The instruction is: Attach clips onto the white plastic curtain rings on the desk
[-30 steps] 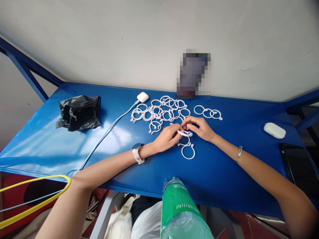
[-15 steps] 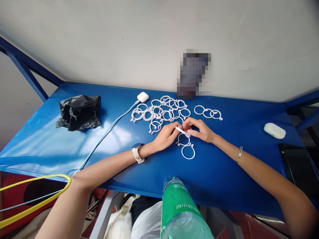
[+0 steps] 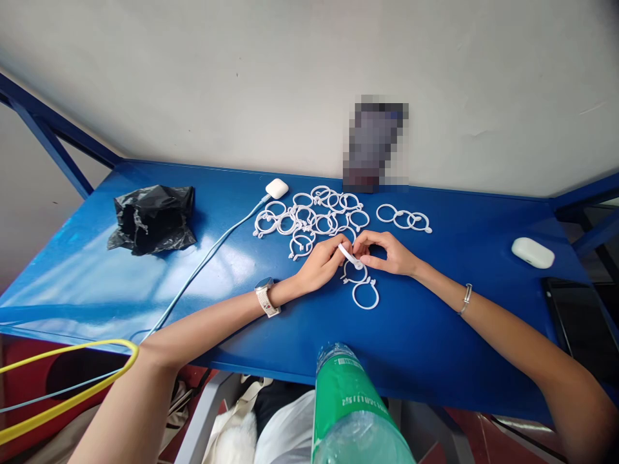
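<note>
Over the blue bench (image 3: 435, 328), the left hand (image 3: 323, 263) pinches a tilted white ring (image 3: 348, 254). The right hand (image 3: 393, 256) curls half open by the ring's end — I can't tell if it grips too. Two more rings (image 3: 370, 281) lie nearby, and a messy pile of rings (image 3: 305, 223) sits behind.

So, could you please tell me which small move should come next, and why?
Perhaps pinch the eyelet of the tilted white curtain ring with the right hand: the left hand holds the ring, and the right thumb lies close to that eyelet.
</note>
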Demonstrator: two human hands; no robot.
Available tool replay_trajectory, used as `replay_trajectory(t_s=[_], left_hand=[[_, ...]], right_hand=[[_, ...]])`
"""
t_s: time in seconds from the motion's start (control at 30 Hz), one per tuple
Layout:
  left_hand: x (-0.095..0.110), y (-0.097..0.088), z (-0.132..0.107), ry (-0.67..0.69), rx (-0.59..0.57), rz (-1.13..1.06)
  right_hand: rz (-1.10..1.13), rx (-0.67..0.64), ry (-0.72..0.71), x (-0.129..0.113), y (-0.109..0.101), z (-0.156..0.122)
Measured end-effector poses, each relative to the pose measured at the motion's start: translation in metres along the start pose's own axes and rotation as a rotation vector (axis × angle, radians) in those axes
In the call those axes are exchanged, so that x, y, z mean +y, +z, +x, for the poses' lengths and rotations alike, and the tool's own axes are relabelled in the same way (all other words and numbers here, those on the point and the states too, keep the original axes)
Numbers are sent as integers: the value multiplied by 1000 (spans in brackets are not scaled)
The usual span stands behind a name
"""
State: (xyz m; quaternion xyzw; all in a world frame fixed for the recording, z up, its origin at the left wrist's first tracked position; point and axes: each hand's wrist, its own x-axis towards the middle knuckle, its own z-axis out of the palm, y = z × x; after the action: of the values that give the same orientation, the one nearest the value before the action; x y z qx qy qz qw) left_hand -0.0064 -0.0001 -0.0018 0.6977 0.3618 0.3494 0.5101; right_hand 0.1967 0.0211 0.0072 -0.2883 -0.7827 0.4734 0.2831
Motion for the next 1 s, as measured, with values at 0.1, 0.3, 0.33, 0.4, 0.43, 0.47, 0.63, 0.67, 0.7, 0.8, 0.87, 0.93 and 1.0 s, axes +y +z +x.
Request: replay_trajectory(t_s=[0.1,0.3,0.33,0.4,0.43,0.47,0.63,0.67,0.7,0.8,0.87,0.93,1.0], left_hand=[[1,0,0,3,3,-2],[2,0,1,13,3,11],[2,0,1,17,7,16],[2,0,1,18,10,25],[2,0,1,14,9,27],[2,0,1,8,8,30],[3,1,1,1,15,32],[4,1,1,-1,18,24],[5,1,1,-4,20,16],[6,0,1,-9,22,-1],[7,0,0,-15,19,-2],[7,0,0,-24,16,1],[6,0,0,-27,19,8]], right_hand=[[0,-10,-13,0,1,0],[8,-18,-1,2,2,0],[6,-13,3,2,2,1],[-2,0,15,2,1,1],[-3,5,23,2,1,1],[-3,7,30,2,1,1],[-17,24,34,2,1,1],[-17,27,31,2,1,1],[-11,28,29,3,1,1],[14,28,33,4,1,1],[24,30,36,4,0,1],[22,35,35,4,0,1],[14,42,31,4,0,1]])
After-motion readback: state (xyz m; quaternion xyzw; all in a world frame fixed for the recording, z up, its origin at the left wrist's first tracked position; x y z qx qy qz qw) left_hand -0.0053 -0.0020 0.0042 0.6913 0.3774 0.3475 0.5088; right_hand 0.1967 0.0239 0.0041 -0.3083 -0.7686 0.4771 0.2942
